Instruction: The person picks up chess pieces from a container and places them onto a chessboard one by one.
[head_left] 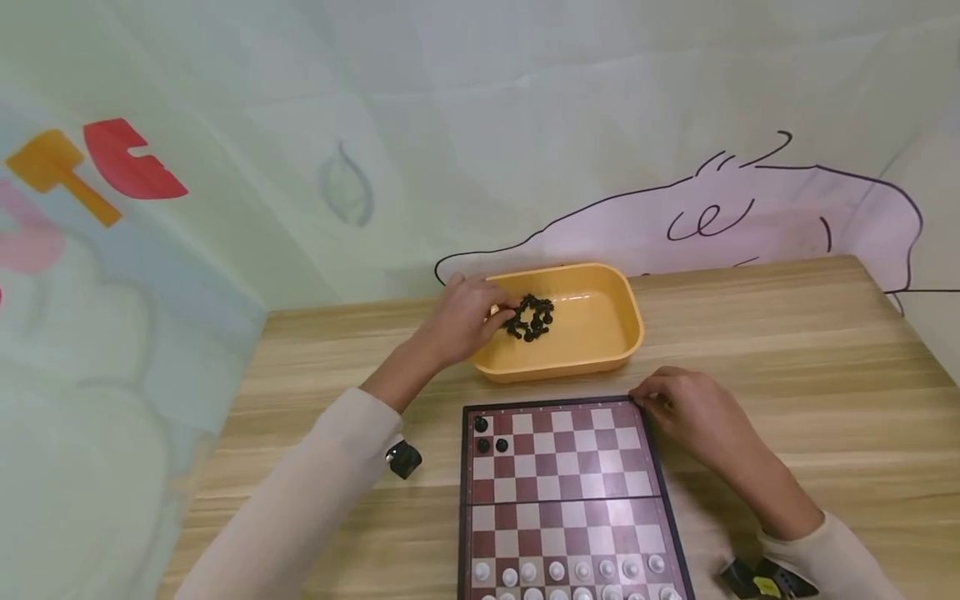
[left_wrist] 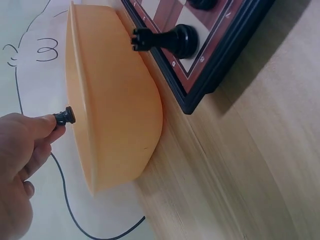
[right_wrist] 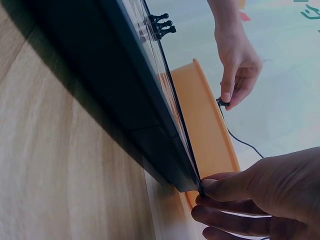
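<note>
Over the left part of the yellow tub (head_left: 558,372), my left hand (head_left: 467,321) pinches a black chess piece (left_wrist: 65,116) between thumb and fingers. Its exact kind is hard to make out. Several black chess pieces (head_left: 537,320) lie heaped inside the tub. My right hand (head_left: 693,408) grips the far right corner of the chessboard (head_left: 562,467) between thumb and fingers. A black rook (left_wrist: 167,41) stands on the board's far left corner square, with two black pawns (head_left: 492,446) in the row in front of it.
White chess pieces (head_left: 557,572) stand in rows along the board's near side, partly cut off by the frame. The wooden table (head_left: 787,333) ends at a printed cloth backdrop (head_left: 480,150). The tub stands just beyond the board, near the table's back edge.
</note>
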